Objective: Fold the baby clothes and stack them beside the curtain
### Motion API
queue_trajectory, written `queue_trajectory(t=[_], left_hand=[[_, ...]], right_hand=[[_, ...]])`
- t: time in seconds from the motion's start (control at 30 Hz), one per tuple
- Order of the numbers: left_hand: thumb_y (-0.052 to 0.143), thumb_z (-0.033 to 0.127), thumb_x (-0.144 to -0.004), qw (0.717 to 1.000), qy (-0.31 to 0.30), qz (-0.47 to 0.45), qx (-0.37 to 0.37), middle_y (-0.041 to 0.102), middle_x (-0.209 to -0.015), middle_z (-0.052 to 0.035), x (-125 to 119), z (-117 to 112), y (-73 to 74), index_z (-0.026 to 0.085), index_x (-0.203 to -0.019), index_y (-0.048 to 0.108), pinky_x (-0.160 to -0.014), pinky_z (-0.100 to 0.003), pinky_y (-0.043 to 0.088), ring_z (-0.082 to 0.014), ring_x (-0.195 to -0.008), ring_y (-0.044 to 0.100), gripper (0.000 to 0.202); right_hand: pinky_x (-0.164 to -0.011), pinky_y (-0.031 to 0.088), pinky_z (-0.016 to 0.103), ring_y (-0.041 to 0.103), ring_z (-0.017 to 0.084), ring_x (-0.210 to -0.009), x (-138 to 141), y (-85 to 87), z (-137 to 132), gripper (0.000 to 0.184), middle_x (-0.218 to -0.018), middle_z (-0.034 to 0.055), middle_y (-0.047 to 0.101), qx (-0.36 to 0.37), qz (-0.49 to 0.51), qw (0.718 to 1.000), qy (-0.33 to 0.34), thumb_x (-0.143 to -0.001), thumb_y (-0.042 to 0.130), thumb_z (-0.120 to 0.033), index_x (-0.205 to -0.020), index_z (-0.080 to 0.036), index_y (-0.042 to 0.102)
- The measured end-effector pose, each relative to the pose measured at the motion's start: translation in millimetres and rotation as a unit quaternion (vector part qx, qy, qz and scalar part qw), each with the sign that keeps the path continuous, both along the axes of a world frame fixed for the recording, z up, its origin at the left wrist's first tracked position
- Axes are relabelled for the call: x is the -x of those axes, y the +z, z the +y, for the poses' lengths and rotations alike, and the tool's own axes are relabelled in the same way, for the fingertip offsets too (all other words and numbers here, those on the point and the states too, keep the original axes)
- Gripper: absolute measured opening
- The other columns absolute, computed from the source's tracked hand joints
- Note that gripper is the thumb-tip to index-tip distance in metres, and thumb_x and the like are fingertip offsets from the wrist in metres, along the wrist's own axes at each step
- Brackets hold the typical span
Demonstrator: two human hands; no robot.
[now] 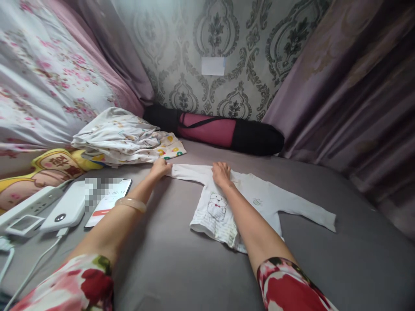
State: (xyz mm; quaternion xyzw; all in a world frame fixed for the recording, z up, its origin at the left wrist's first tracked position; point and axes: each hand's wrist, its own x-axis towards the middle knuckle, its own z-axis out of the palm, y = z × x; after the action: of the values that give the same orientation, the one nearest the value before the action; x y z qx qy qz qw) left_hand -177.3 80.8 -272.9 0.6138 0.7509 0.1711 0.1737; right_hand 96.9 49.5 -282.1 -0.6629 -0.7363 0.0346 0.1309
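Both hands on white baby shirt [253, 190]: left hand [160, 167] pinches sleeve end, right hand [221, 172] flat on collar; sleeves span left-right

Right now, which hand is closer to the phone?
Left. The left hand grips the sleeve just beyond the phone; the right hand rests farther off, on the shirt.

Both arms stretched forward; left hand [160, 167] with fingers pinched; right hand [221, 173] pressed flat.
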Motion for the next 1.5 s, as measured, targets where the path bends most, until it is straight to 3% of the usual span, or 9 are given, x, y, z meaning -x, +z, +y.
queue_trajectory(t=[0.13,0.37,0.63,0.73,0.83,0.93,1.0,1.27,1.5], left_hand=[[0.038,0.041,-0.088,0.998,0.023,0.051,-0.028,0.068,-0.11,-0.016,-11.1,-8.2,0.7,0.017,-0.108,0.062,-0.082,-0.038,0.048,-0.0313,-0.104,0.062,0.038],[0.025,0.041,-0.096,0.976,-0.023,0.214,-0.019,0.068,-0.105,-0.0187,-17.3,-20.7,-1.3,0.018,-0.119,0.053,-0.078,-0.04,0.048,-0.0333,-0.099,0.065,0.044],[0.029,0.036,-0.096,0.977,-0.019,0.212,0.013,0.067,-0.103,-0.0224,-17.3,-21.3,3.1,0.012,-0.118,0.054,-0.077,-0.043,0.048,-0.036,-0.1,0.064,0.041],[0.031,0.03,-0.095,0.972,-0.018,0.229,-0.04,0.062,-0.11,-0.0259,-22.9,-26.8,8.6,0.008,-0.116,0.055,-0.08,-0.046,0.047,-0.0381,-0.105,0.06,0.039],[0.032,0.028,-0.095,0.957,-0.116,0.221,-0.149,0.059,-0.117,-0.0231,-42.6,-31.8,10.0,0.009,-0.115,0.056,-0.09,-0.045,0.045,-0.0345,-0.112,0.056,0.037],[0.031,0.025,-0.095,0.916,-0.332,0.131,-0.185,0.059,-0.124,-0.016,-75.8,-34.1,2.2,0.013,-0.12,0.055,-0.103,-0.039,0.04,-0.026,-0.121,0.052,0.037],[0.032,0.023,-0.094,0.887,-0.414,0.089,-0.182,0.057,-0.13,-0.014,-100.1,-34.0,-6.4,0.013,-0.122,0.055,-0.109,-0.038,0.035,-0.024,-0.128,0.047,0.037],[0.033,0.01,-0.088,0.869,-0.461,0.06,-0.17,0.058,-0.13,-0.0178,-159.4,-25.6,-18.2,0.008,-0.125,0.054,-0.109,-0.038,0.037,-0.0235,-0.126,0.05,0.042],[0.029,0.038,-0.097,0.867,-0.476,0.083,-0.124,0.044,-0.146,-0.0164,-179.6,-26.8,-24.9,0.012,-0.137,0.046,-0.114,-0.046,0.026,-0.0265,-0.138,0.035,0.05]], right_hand=[[-0.09,0.03,0.037,0.043,0.026,-0.109,0.3,-6.4,8.3,0.022,-0.115,0.0097,0.059,-0.026,0.013,0.999,-0.035,-0.095,0.045,-0.024,-0.106,-0.022,0.064],[-0.087,0.032,0.036,0.044,0.026,-0.105,2.2,-20.2,7.6,0.017,-0.116,0.0114,0.054,-0.127,0.021,0.987,-0.099,-0.093,0.054,-0.027,-0.108,-0.02,0.061],[-0.093,0.035,0.035,0.048,0.025,-0.111,-3.9,-6.2,-8.7,0.033,-0.121,0.0125,0.058,-0.01,-0.011,0.999,-0.031,-0.099,0.034,-0.026,-0.118,-0.018,0.06],[-0.107,0.022,0.041,0.037,0.026,-0.13,-8.9,-2.2,-27.4,0.042,-0.142,0.0124,0.047,-0.007,-0.013,1.0,0.02,-0.099,0.033,-0.028,-0.137,-0.016,0.047],[-0.115,0.001,0.046,0.011,0.027,-0.144,-10.8,-4.9,-39.2,0.056,-0.157,0.0116,0.024,0.0,-0.017,1.0,0.019,-0.099,0.03,-0.039,-0.147,-0.011,0.032],[-0.115,-0.001,0.044,0.006,0.026,-0.146,-9.4,-10.1,-39.2,0.064,-0.159,0.0111,0.017,0.047,-0.002,0.999,-0.007,-0.098,0.024,-0.049,-0.15,-0.011,0.027],[-0.116,0.0,0.044,0.007,0.025,-0.146,-8.8,-11.6,-34.5,0.065,-0.159,0.0113,0.017,0.065,0.013,0.998,-0.008,-0.098,0.022,-0.051,-0.15,-0.012,0.027],[-0.116,0.013,0.034,0.014,0.018,-0.146,-61.8,8.6,-38.9,0.056,-0.159,0.0089,0.019,0.056,0.098,0.993,-0.02,-0.098,0.02,-0.031,-0.15,-0.011,0.024],[-0.116,0.011,0.041,0.016,0.027,-0.145,-122.4,-9.2,-78.5,0.064,-0.156,0.0183,0.022,0.065,-0.016,0.991,-0.118,-0.098,0.024,-0.04,-0.148,0.0,0.025]])
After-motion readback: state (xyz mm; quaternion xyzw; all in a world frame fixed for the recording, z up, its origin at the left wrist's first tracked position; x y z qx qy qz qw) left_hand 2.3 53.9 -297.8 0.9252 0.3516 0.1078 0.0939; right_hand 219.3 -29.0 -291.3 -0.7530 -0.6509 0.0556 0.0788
